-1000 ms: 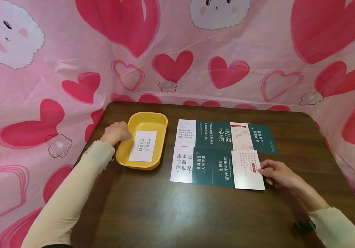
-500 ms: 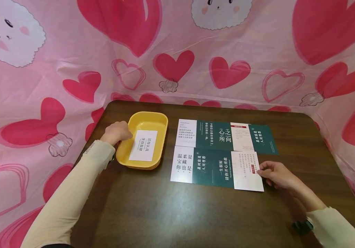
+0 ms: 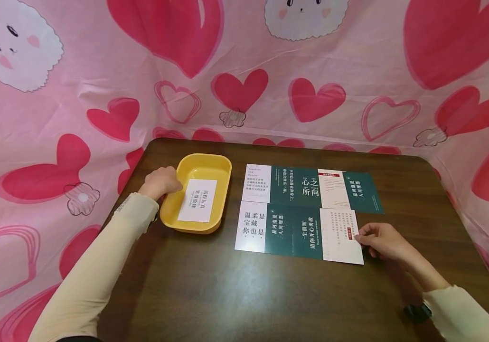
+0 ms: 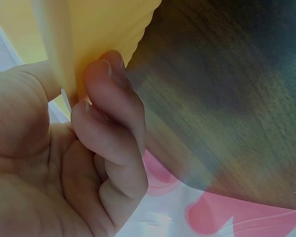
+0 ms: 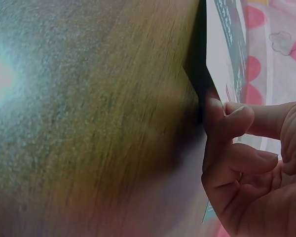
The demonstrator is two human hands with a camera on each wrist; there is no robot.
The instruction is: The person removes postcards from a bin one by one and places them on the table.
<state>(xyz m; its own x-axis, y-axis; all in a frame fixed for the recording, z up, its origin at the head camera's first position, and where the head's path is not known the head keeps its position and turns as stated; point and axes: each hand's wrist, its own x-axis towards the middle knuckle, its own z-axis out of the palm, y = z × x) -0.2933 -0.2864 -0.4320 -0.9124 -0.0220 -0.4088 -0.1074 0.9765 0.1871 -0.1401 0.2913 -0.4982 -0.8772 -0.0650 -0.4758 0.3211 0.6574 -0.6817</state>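
Observation:
My left hand (image 3: 161, 184) grips the left rim of a yellow plastic basin (image 3: 224, 190); in the left wrist view, curled fingers (image 4: 111, 111) press its outer wall. Flat inside the basin is a white card (image 3: 197, 200) with dark printed characters. At the right, my right hand (image 3: 385, 241) pinches the right edge of a white printed card (image 3: 342, 235) bearing a small red block. In the right wrist view that card (image 5: 219, 54) has its held edge raised off the table. It adjoins a dark green card (image 3: 308, 232) on its left.
Several cards lie flat in two rows on the brown wooden table (image 3: 244, 294): a white card (image 3: 251, 227) at the front left, a cream card (image 3: 333, 189) and a green card (image 3: 362, 192) at the back right. A pink heart-patterned cloth (image 3: 270, 57) surrounds the table.
The white card in my right hand has shifted very slightly toward the front of the table. My left hand and the basin stay where they were.

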